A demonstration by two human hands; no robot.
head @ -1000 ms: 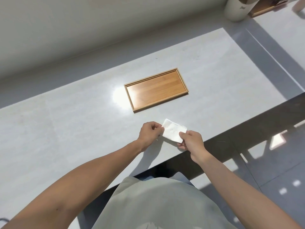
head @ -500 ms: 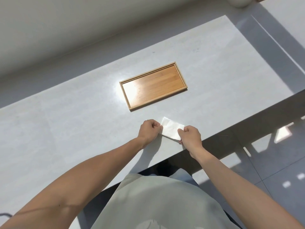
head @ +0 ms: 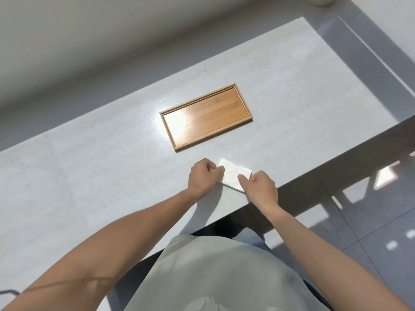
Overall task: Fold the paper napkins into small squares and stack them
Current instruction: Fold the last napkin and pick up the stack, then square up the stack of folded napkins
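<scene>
A white folded paper napkin (head: 234,177) lies flat on the pale grey stone-look table (head: 89,176), near its front edge. The left hand (head: 202,178) has its fingers curled, thumb tip on the napkin's left edge; whether it pinches the edge or only presses it down cannot be told from this angle. The right hand (head: 261,190) has its fingers curled, thumb laid on the napkin's near right corner, apparently pinching it. The napkin spans the gap between both grips. Beyond the grips, apart from the napkin, sits a shallow rectangular bamboo tray (head: 206,116); its floor shows bare wood with a bright glare patch at its left end.
</scene>
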